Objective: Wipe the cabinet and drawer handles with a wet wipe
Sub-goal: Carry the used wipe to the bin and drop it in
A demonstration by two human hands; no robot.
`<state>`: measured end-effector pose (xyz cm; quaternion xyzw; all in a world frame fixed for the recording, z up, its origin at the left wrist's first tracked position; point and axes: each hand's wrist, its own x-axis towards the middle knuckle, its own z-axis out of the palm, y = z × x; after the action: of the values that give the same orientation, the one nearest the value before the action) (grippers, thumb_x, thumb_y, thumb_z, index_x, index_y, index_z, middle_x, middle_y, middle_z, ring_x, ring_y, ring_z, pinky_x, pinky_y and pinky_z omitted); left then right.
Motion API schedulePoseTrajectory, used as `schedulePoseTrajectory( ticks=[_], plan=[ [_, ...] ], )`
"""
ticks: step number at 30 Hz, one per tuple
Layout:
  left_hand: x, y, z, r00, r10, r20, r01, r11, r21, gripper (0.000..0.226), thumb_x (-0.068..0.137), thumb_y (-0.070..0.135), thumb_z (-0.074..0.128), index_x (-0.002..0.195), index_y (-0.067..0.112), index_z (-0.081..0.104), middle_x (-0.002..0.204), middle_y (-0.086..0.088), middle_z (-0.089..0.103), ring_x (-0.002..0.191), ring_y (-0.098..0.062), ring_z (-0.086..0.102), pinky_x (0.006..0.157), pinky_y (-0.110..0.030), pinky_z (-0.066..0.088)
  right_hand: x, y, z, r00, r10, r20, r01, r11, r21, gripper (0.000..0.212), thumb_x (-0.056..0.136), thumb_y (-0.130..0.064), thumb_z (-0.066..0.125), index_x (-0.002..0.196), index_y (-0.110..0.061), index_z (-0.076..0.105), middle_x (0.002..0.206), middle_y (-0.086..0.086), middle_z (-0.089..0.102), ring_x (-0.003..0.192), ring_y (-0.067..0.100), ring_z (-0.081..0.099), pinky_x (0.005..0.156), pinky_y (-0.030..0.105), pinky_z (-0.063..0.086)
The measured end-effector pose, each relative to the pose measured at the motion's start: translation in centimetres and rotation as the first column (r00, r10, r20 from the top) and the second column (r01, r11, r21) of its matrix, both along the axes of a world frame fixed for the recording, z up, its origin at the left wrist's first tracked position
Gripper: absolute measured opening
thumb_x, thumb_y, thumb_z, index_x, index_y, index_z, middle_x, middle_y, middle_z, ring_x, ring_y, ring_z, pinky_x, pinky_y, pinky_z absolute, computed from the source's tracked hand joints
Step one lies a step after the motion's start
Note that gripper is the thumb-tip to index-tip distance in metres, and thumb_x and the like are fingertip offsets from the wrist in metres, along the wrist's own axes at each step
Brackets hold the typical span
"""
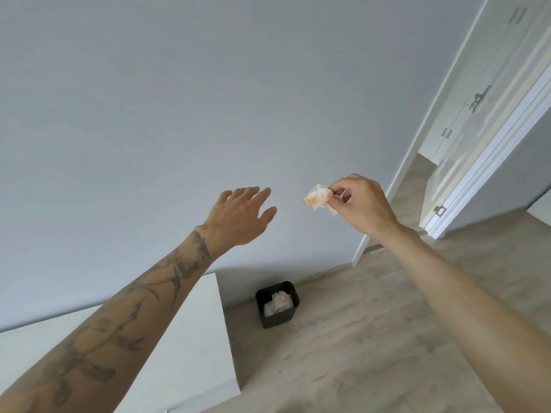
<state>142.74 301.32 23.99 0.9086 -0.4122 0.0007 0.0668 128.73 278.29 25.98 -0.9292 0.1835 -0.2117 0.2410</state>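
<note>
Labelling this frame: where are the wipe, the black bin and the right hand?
wipe (317, 199), head view, its orange-stained middle.
black bin (280, 322), head view, its front wall.
right hand (363, 201), head view, back of the hand.

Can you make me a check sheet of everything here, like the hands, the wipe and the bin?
Surface: white cabinet top at lower left; pale wood floor.
Job's things: wipe, crumpled, orange stains, held up in the air; handles on white cupboards seen through the doorway, far right.
Clutter: black bin on the floor by the wall, used wipes inside.
Hands: left hand open, fingers spread, holds nothing; right hand pinches the wipe.
Cables: nothing seen.
Surroundings: plain wall ahead; open white door at right.
</note>
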Motion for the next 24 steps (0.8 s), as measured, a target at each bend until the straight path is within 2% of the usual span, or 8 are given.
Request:
schedulePoseTrajectory(
  ticks=[8, 14, 18, 22, 24],
  plan=[
    [8.9, -8.4, -10.9, 0.99, 0.106, -0.098, -0.098, 0.992, 0.081, 0.06, 0.113, 0.054, 0.03, 0.168, 0.029, 0.025, 0.173, 0.003, 0.028, 0.16, -0.019, 0.025, 0.131, -0.042, 0.015, 10.8, -8.8, -10.5, 0.983, 0.124, -0.132, -0.115, 0.99, 0.077, 0.006, 0.096, -0.023, 0.073, 0.096, -0.023, 0.08, 0.093, -0.007, 0.067, 0.081, 0.008, 0.067, 0.074, 0.028, 0.052],
    [12.8, -12.3, -21.1, 0.962, 0.196, -0.189, -0.165, 0.972, 0.17, 0.06, 0.113, 0.053, 0.031, 0.167, 0.03, 0.026, 0.173, 0.003, 0.028, 0.159, -0.019, 0.025, 0.131, -0.043, 0.015, 16.1, -12.7, -21.3, 0.936, 0.203, -0.287, -0.158, 0.972, 0.172, 0.01, 0.098, -0.02, 0.07, 0.096, -0.02, 0.08, 0.095, -0.002, 0.068, 0.083, 0.015, 0.066, 0.078, 0.036, 0.056],
    [14.0, -14.0, -30.1, 0.947, 0.249, -0.202, -0.206, 0.956, 0.21, 0.058, 0.113, 0.051, 0.031, 0.167, 0.029, 0.027, 0.173, 0.003, 0.028, 0.159, -0.018, 0.025, 0.13, -0.042, 0.015, 18.3, -14.3, -31.3, 0.89, 0.251, -0.38, -0.167, 0.956, 0.241, 0.013, 0.097, -0.021, 0.069, 0.091, -0.023, 0.081, 0.093, -0.004, 0.067, 0.082, 0.014, 0.066, 0.076, 0.036, 0.054],
    [14.8, -15.2, -40.6, 0.937, 0.276, -0.215, -0.22, 0.943, 0.25, 0.058, 0.112, 0.048, 0.033, 0.165, 0.026, 0.029, 0.171, 0.001, 0.03, 0.157, -0.02, 0.029, 0.129, -0.042, 0.02, 20.4, -15.4, -44.1, 0.842, 0.289, -0.455, -0.188, 0.948, 0.255, 0.016, 0.095, -0.023, 0.068, 0.083, -0.024, 0.079, 0.082, -0.004, 0.061, 0.077, 0.018, 0.061, 0.071, 0.039, 0.05],
    [14.9, -15.3, -46.1, 0.925, 0.298, -0.237, -0.236, 0.937, 0.256, 0.056, 0.112, 0.048, 0.035, 0.163, 0.026, 0.033, 0.168, 0.001, 0.035, 0.154, -0.02, 0.033, 0.128, -0.041, 0.02, 21.3, -15.8, -50.7, 0.824, 0.307, -0.476, -0.203, 0.945, 0.259, 0.015, 0.095, -0.022, 0.068, 0.085, -0.024, 0.079, 0.08, -0.006, 0.06, 0.077, 0.018, 0.059, 0.068, 0.034, 0.046]
  ],
)
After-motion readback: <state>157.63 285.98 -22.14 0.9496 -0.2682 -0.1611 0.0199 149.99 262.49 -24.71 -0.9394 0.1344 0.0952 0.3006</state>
